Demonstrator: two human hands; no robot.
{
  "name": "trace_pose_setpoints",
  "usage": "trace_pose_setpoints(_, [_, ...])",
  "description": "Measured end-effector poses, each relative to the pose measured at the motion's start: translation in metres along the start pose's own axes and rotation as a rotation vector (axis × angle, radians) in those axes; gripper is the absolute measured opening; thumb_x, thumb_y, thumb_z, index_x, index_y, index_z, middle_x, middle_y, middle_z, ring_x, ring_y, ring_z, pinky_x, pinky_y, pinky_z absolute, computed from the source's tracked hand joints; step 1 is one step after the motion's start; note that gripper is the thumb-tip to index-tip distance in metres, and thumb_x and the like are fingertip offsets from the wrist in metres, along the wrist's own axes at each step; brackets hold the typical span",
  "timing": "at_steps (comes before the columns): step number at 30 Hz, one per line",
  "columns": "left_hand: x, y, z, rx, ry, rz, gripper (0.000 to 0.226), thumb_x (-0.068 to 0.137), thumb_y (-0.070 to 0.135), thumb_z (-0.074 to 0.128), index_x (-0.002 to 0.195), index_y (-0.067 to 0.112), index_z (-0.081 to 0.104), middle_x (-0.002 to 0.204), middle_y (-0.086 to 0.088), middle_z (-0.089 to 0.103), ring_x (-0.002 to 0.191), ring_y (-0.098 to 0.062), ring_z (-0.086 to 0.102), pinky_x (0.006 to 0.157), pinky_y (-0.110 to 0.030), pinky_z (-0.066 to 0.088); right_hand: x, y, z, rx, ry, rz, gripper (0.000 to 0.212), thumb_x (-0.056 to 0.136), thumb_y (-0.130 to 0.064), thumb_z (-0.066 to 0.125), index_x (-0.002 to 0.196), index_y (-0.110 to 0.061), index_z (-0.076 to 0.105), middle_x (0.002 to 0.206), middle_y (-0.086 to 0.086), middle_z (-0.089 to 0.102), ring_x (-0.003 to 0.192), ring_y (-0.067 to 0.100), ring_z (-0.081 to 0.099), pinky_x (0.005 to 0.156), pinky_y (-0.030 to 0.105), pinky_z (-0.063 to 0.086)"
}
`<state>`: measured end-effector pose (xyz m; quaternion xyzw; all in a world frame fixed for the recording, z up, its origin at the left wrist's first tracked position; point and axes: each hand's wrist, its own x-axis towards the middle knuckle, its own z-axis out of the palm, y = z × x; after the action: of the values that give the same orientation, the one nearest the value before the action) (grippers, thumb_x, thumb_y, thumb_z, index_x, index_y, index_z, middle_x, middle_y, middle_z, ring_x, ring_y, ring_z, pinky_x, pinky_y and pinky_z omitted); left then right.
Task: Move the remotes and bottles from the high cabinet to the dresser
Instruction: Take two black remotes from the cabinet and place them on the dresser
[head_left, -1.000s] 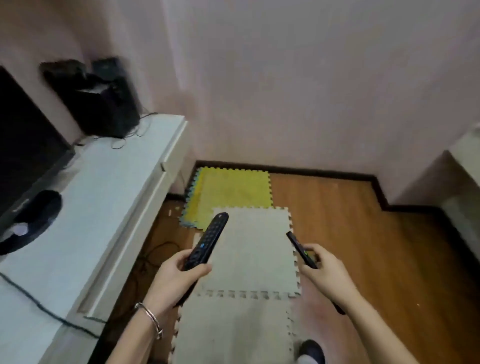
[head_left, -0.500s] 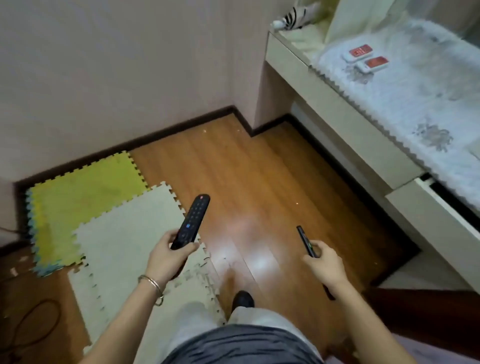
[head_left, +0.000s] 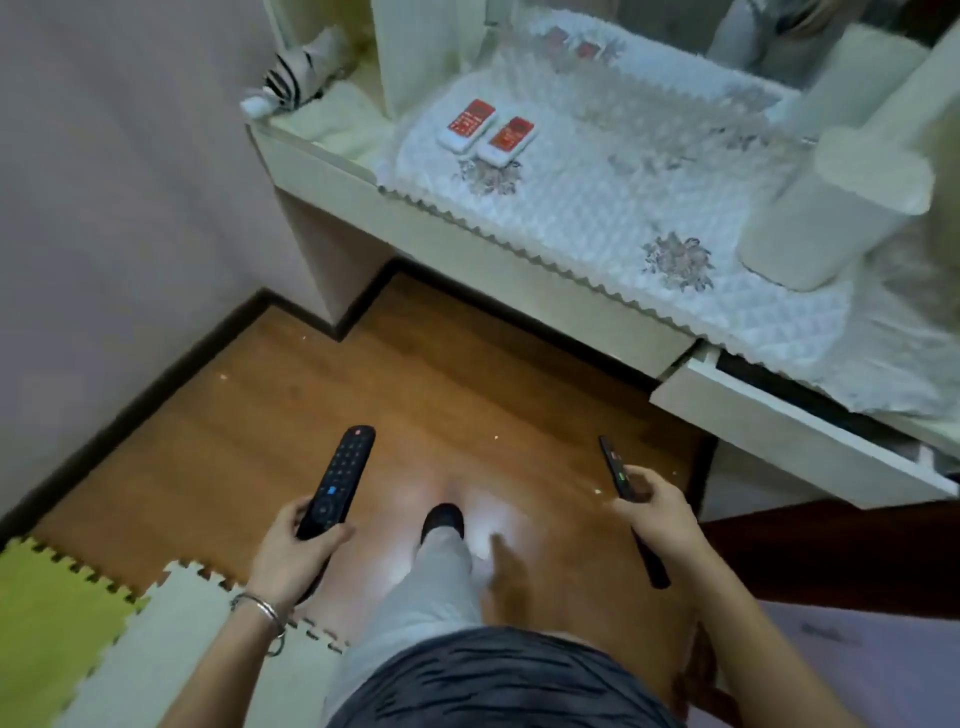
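Head view: left hand (head_left: 293, 551) fingers curl round the wide black button remote (head_left: 340, 478); right hand (head_left: 657, 525) grasps the slim black stick remote (head_left: 616, 470). White cloth-topped dresser (head_left: 519, 275), now swung closer, lies beyond both sets of fingertips, still apart; set-down judged next.

A room in a home, likely a bedroom.
White dresser (head_left: 519, 270) against the wall, quilted cloth (head_left: 597, 208) over its top, one drawer (head_left: 779, 431) ajar; wooden floor (head_left: 415, 374) with foam puzzle mats (head_left: 62, 613).
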<state>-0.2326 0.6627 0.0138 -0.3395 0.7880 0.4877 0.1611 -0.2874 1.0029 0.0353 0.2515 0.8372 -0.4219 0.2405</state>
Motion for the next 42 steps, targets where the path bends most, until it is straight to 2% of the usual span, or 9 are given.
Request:
trace_pose_setpoints(5, [0.092,0.118,-0.001,0.109,-0.059,0.200,0.057,0.077,0.026,0.071,0.127,0.012,0.048,0.112,-0.004,0.056,0.091,-0.023,0.054,0.073,-0.033,0.041,0.033,-0.040,-0.016,0.056,0.115,0.042,0.052,0.082,-0.013,0.067,0.131,-0.015,0.049,0.108,0.002,0.054,0.092,0.017,0.053,0.071,0.026,0.043])
trace_pose_setpoints(9, [0.134,0.192,0.007,0.116,-0.105,0.344,0.060,0.076,0.028,0.072,0.129,0.015,0.046,0.113,0.001,0.051,0.097,-0.019,0.052,0.081,-0.032,0.042,0.058,-0.066,-0.028,0.131,0.186,0.074,0.054,0.080,-0.015,0.070,0.130,-0.016,0.049,0.106,0.002,0.054,0.096,0.021,0.056,0.079,0.031,0.044])
trace_pose_setpoints(16, [0.181,0.222,0.030,0.164,-0.169,0.269,0.058,0.077,0.025,0.072,0.128,0.013,0.047,0.112,-0.003,0.056,0.086,-0.018,0.055,0.060,-0.023,0.041,0.114,-0.099,-0.036,0.106,0.173,0.117,0.053,0.079,-0.017,0.071,0.128,-0.016,0.050,0.106,0.001,0.057,0.100,0.023,0.058,0.084,0.034,0.047])
trace_pose_setpoints(22, [0.223,0.275,0.049,0.235,-0.170,0.278,0.056,0.075,0.028,0.073,0.124,0.016,0.050,0.105,-0.002,0.058,0.087,-0.022,0.059,0.063,-0.029,0.043,0.189,-0.161,-0.058,0.105,0.103,-0.023,0.053,0.080,-0.023,0.070,0.129,-0.018,0.050,0.097,-0.008,0.057,0.093,0.017,0.057,0.081,0.030,0.046])
trace_pose_setpoints(26, [0.250,0.343,0.067,0.239,-0.135,0.365,0.053,0.075,0.027,0.073,0.122,0.016,0.052,0.103,0.001,0.057,0.094,-0.020,0.057,0.070,-0.028,0.039,0.239,-0.218,-0.082,0.153,0.111,-0.115,0.050,0.083,-0.020,0.068,0.129,-0.019,0.049,0.086,-0.016,0.051,0.075,0.006,0.055,0.062,0.021,0.044])
trace_pose_setpoints(30, [0.276,0.390,0.086,0.291,-0.137,0.425,0.049,0.077,0.024,0.070,0.121,0.014,0.053,0.101,0.005,0.053,0.094,-0.017,0.055,0.071,-0.026,0.035,0.280,-0.255,-0.104,0.176,0.187,-0.115,0.054,0.082,-0.021,0.068,0.132,-0.018,0.047,0.082,-0.018,0.047,0.085,0.019,0.055,0.074,0.029,0.041])
trace_pose_setpoints(36, [0.320,0.440,0.123,0.361,-0.276,0.450,0.038,0.073,0.032,0.071,0.104,0.019,0.052,0.089,0.006,0.060,0.084,-0.019,0.059,0.064,-0.028,0.042,0.315,-0.275,-0.104,0.166,0.288,0.037,0.059,0.082,-0.026,0.069,0.134,-0.011,0.045,0.122,0.012,0.061,0.091,0.023,0.057,0.073,0.026,0.039])
trace_pose_setpoints(38, [0.333,0.454,0.135,0.384,-0.307,0.496,0.041,0.068,0.035,0.070,0.100,0.018,0.051,0.089,0.000,0.064,0.080,-0.024,0.064,0.063,-0.032,0.050,0.323,-0.284,-0.096,0.150,0.309,0.079,0.059,0.082,-0.028,0.069,0.132,-0.009,0.045,0.122,0.013,0.062,0.097,0.026,0.059,0.071,0.025,0.040])
trace_pose_setpoints(42, [0.354,0.481,0.159,0.474,-0.339,0.571,0.052,0.069,0.032,0.066,0.110,0.007,0.049,0.102,-0.003,0.054,0.090,-0.022,0.055,0.075,-0.032,0.046,0.343,-0.314,-0.084,0.064,0.321,0.097,0.050,0.082,-0.030,0.066,0.124,-0.010,0.048,0.108,0.010,0.063,0.081,0.020,0.052,0.062,0.028,0.044])
